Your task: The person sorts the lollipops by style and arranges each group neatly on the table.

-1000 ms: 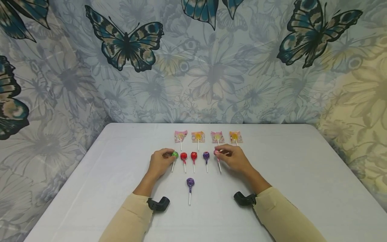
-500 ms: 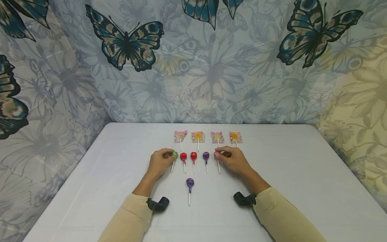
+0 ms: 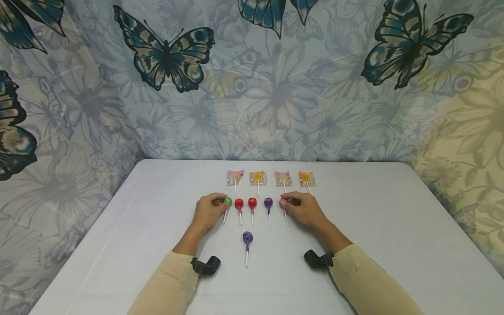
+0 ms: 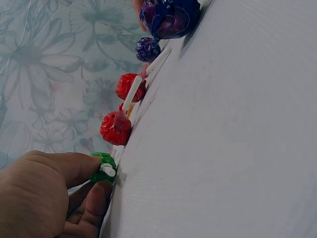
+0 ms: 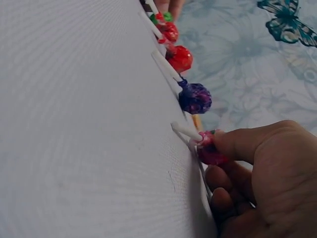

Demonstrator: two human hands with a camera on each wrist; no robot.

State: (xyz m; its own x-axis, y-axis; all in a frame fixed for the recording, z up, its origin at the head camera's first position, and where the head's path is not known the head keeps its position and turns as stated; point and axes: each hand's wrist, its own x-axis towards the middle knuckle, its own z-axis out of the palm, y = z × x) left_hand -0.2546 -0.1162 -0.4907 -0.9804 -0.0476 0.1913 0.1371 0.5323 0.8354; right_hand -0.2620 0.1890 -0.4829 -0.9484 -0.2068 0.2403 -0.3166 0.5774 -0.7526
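My left hand [image 3: 210, 211] pinches the head of a green lollipop [image 4: 108, 161] at the left end of a row on the white table. At the row's right end, my right hand [image 3: 305, 209] holds a pink lollipop [image 5: 212, 152] between thumb and fingers. Between the hands lie two red lollipops, the left one [image 3: 239, 204] beside the other [image 3: 252, 203], then a purple lollipop [image 3: 268, 202]. All sticks in this row point toward me. Nearer to me, a second purple lollipop [image 3: 247, 238] lies by itself.
Behind the row, several flat lollipops in clear wrappers form another line, from a pink one [image 3: 235, 177] to an orange one [image 3: 307, 178]. The white table [image 3: 118, 245] meets a butterfly-patterned wall covering [image 3: 275, 100]. Each wrist wears a black camera mount [image 3: 206, 265].
The pink lollipop's stick shifts slightly in my right hand, and that hand settles a little nearer to me. My left hand stays on the green lollipop.
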